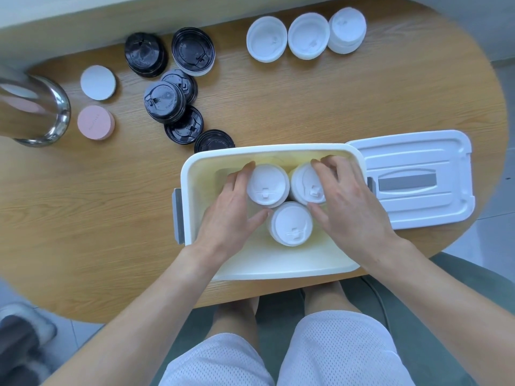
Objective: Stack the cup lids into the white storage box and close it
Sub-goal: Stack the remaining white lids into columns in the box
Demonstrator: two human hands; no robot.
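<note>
Inside the white storage box (271, 264), your left hand (232, 211) and right hand (349, 210) curl fingers around two white lid stacks (268, 188).

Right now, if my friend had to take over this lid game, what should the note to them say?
Left hand: fingers curled round the left white lid stack in the white storage box.
Right hand: grips the right white lid stack in the box.
A third white stack stands in the box, nearer the person.
Done: three white stacks are in.
Left: three white lid piles at the table's far edge, the black lids to the left, then fit the box lid, which lies right of the box.
</note>
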